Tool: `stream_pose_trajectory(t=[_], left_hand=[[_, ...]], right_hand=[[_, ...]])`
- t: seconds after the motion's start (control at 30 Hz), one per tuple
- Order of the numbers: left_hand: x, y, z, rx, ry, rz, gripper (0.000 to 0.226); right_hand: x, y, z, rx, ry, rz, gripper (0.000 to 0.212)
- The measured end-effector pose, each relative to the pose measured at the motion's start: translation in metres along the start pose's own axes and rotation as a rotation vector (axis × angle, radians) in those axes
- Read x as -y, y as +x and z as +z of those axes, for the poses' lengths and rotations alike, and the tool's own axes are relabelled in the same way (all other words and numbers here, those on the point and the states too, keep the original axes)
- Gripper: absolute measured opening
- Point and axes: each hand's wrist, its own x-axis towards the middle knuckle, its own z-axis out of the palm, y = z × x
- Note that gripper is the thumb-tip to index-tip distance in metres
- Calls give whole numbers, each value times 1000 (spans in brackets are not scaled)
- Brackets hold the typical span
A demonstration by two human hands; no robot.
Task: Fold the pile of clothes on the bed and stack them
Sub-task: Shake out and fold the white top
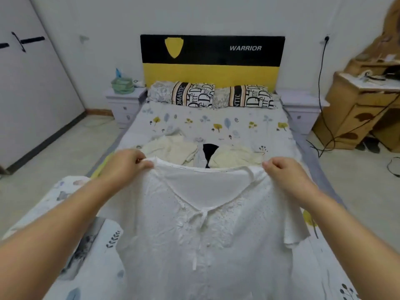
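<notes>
Nearest the camera, a white blouse hangs spread in front of the person, front side facing them, with its V-neck and small tie bow in the middle and its short sleeves drooping at either side. It is held up by the shoulders: the left hand pinches the left shoulder seam between thumb and curled fingers, and the right hand grips the right shoulder the same way, both closed on the fabric. Holding it at these two points, well apart, lets the cloth fall flat and straight, which looks like preparation for laying it down to fold. The lower hem is out of view, so whether it touches the bed cannot be told. Just beyond the collar, on the floral sheet, lie cream-coloured garments, one to the left and another to the right, with a black piece between them; whether they are already folded is unclear. Farther back, two patterned pillows rest against a black and yellow headboard, with a nightstand at the left.
</notes>
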Motion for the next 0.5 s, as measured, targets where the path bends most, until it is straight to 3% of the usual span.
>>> stream_pose_trajectory(t=[0.1,0.2,0.33,0.4,0.5], left_hand=[[27,0,57,12,75,-54,34],[50,-1,104,55,108,-81,34],[78,12,149,144,143,-110,32],[88,23,167,150,159,-120,26],[100,43,190,159,164,-134,13]], right_hand=[[-41,4,45,77,-30,93,37],[-76,7,84,191,-13,184,21],[-114,19,129,338,-137,263,14],[-128,30,148,322,-207,284,7],[-145,52,169,239,-239,306,16]])
